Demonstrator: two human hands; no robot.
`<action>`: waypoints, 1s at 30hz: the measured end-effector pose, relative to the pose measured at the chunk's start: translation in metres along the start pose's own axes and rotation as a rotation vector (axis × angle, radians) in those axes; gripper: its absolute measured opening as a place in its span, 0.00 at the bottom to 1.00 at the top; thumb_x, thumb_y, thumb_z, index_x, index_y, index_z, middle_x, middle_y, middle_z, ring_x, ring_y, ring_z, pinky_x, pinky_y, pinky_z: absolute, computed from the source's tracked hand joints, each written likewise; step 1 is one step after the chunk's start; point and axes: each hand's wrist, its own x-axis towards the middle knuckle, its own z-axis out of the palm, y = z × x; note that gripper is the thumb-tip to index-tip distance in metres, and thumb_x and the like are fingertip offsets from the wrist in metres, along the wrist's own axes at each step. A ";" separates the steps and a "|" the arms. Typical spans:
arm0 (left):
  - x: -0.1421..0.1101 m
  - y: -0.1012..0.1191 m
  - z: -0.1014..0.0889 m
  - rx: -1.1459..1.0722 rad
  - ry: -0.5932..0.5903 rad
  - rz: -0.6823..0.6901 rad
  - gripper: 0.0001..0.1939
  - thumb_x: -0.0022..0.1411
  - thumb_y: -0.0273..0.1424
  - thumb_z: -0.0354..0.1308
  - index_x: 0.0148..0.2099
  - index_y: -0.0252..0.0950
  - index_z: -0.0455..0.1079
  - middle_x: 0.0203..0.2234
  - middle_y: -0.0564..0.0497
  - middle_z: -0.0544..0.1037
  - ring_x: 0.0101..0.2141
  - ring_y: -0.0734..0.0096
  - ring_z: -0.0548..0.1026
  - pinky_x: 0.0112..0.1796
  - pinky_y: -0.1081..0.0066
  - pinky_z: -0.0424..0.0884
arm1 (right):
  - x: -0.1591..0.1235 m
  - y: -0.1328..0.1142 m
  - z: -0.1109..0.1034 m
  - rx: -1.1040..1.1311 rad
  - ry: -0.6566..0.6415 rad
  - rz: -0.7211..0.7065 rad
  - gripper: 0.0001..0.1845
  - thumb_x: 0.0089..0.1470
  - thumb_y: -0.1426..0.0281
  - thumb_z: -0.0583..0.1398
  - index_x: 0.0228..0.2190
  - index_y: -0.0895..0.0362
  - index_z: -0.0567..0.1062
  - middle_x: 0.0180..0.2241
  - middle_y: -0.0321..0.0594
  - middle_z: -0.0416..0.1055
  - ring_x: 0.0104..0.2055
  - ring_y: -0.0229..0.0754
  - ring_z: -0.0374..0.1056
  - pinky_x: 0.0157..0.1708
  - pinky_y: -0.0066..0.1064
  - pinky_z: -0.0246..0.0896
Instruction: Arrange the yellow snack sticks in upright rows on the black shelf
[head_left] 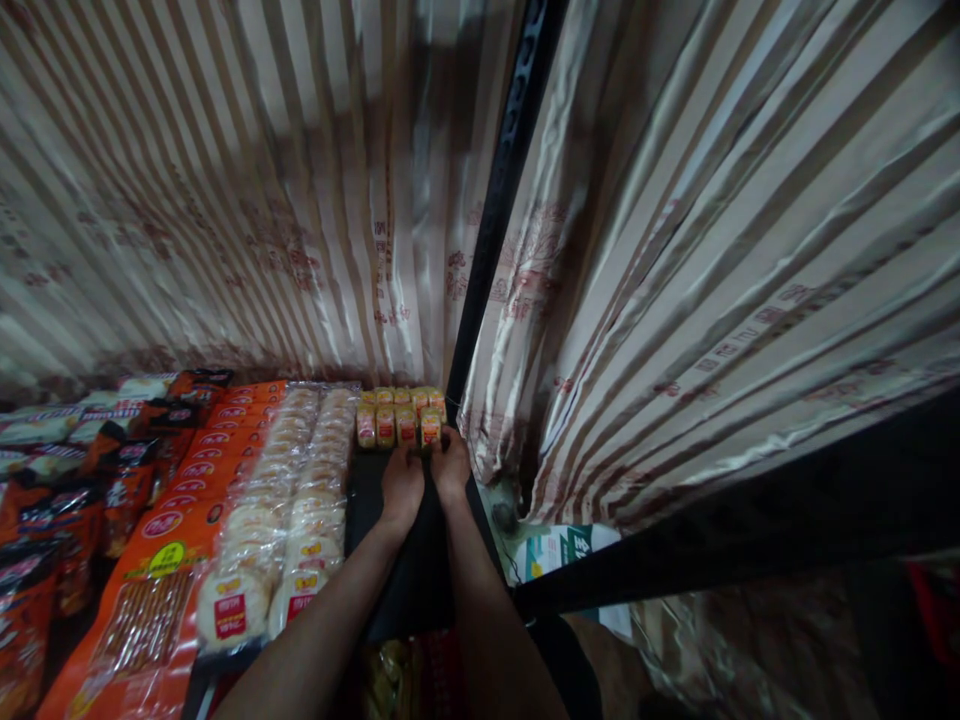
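Small yellow snack packets (385,426) with red labels stand in short rows at the far end of a dark shelf. One snack packet (430,427) at the right of the front row is between my two hands, a little nearer to me than its neighbours. My right hand (451,466) grips its right side with curled fingers. At its lower left is my left hand (403,486), fingers closed and bent; the fingertips are partly hidden and dim. Both forearms reach forward over the dark shelf surface (405,590).
Left of the packets are rows of round, clear-wrapped pastries (251,535), orange snack bags (161,525) and darker orange-black bags (124,485). A black metal post (495,220) rises at the shelf corner. Striped plastic sheeting (337,200) hangs behind. A white-green package (562,548) lies lower right.
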 end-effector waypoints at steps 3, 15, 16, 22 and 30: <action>0.001 0.004 -0.005 0.106 0.044 -0.006 0.21 0.56 0.22 0.44 0.52 0.32 0.65 0.51 0.44 0.70 0.51 0.65 0.68 0.51 0.68 0.62 | 0.005 0.000 0.005 0.022 0.011 -0.017 0.14 0.48 0.73 0.53 0.38 0.58 0.72 0.36 0.44 0.72 0.40 0.44 0.67 0.42 0.33 0.58; 0.006 -0.001 -0.002 0.264 0.029 0.163 0.24 0.55 0.20 0.44 0.54 0.27 0.64 0.55 0.43 0.65 0.57 0.66 0.60 0.57 0.68 0.53 | 0.008 0.002 0.017 0.019 0.026 -0.051 0.11 0.48 0.73 0.53 0.35 0.59 0.70 0.35 0.44 0.71 0.38 0.44 0.66 0.40 0.34 0.59; 0.006 -0.001 -0.002 0.266 0.028 0.165 0.24 0.55 0.20 0.44 0.54 0.27 0.64 0.56 0.43 0.65 0.57 0.66 0.60 0.57 0.68 0.53 | 0.008 0.003 0.017 0.018 0.026 -0.060 0.11 0.48 0.73 0.53 0.35 0.59 0.70 0.34 0.44 0.71 0.38 0.44 0.66 0.40 0.34 0.58; 0.005 0.000 0.000 0.245 0.013 0.160 0.25 0.55 0.20 0.44 0.56 0.26 0.63 0.56 0.43 0.64 0.57 0.66 0.59 0.58 0.69 0.52 | 0.011 0.002 0.020 0.005 0.046 -0.076 0.10 0.48 0.73 0.52 0.34 0.58 0.69 0.33 0.44 0.70 0.37 0.44 0.65 0.39 0.34 0.58; 0.002 0.001 0.003 0.172 0.020 0.135 0.24 0.54 0.19 0.43 0.54 0.26 0.64 0.57 0.42 0.63 0.58 0.68 0.58 0.58 0.70 0.51 | 0.005 0.006 0.020 0.017 0.094 -0.141 0.10 0.46 0.74 0.54 0.34 0.58 0.69 0.33 0.43 0.69 0.37 0.42 0.64 0.40 0.33 0.57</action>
